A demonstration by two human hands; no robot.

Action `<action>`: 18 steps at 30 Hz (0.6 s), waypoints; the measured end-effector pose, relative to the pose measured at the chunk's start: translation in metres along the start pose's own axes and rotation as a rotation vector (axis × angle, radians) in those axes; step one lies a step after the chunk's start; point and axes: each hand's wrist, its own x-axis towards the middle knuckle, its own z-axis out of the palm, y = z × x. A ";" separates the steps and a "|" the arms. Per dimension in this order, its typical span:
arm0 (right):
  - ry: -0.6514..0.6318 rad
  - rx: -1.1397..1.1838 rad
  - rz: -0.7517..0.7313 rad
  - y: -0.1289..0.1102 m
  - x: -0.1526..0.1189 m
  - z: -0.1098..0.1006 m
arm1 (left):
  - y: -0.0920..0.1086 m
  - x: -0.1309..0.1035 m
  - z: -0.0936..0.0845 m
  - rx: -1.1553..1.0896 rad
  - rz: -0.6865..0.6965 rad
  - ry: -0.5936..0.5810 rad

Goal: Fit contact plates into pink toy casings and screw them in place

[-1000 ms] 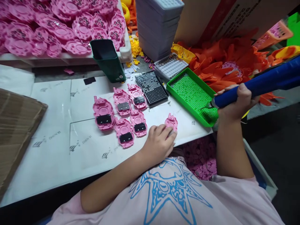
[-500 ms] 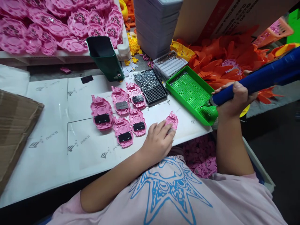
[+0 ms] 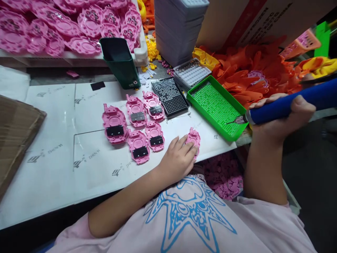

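My left hand (image 3: 177, 160) rests over a small pink plastic casing (image 3: 193, 136) near the table's front edge, its fingers holding the casing down. Part of the casing is hidden under the fingers. My right hand (image 3: 275, 130) grips a blue electric screwdriver (image 3: 284, 108), pointed left. Its thin bit lies over the green tray (image 3: 207, 118) of small screws; whether the tip carries a screw is too small to tell. Left of my left hand, several pink casings (image 3: 137, 141) lie face up, each with a dark plate across its lower part.
A black perforated tray (image 3: 178, 109) with screws stands beside a white tray (image 3: 196, 80). Behind are a dark green bin (image 3: 119, 66), a stack of grey trays (image 3: 179, 35) and orange parts (image 3: 237, 77). A cardboard box (image 3: 18, 137) sits at left.
My right hand and the screwdriver have shifted a little right and lower, the bit staying over the green tray. My left hand keeps its place on the casing. The view has moved slightly.
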 end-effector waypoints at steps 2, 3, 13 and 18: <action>-0.065 0.099 -0.042 -0.008 -0.015 0.008 | 0.000 0.001 -0.001 -0.016 0.050 -0.026; -0.129 0.142 -0.037 -0.011 -0.024 0.013 | 0.000 0.001 -0.001 -0.022 0.068 -0.039; -0.331 0.166 0.206 0.009 -0.068 0.036 | -0.001 0.002 -0.005 -0.032 0.106 -0.088; -0.337 0.138 0.248 0.014 -0.066 0.037 | -0.001 0.002 -0.004 -0.039 0.102 -0.079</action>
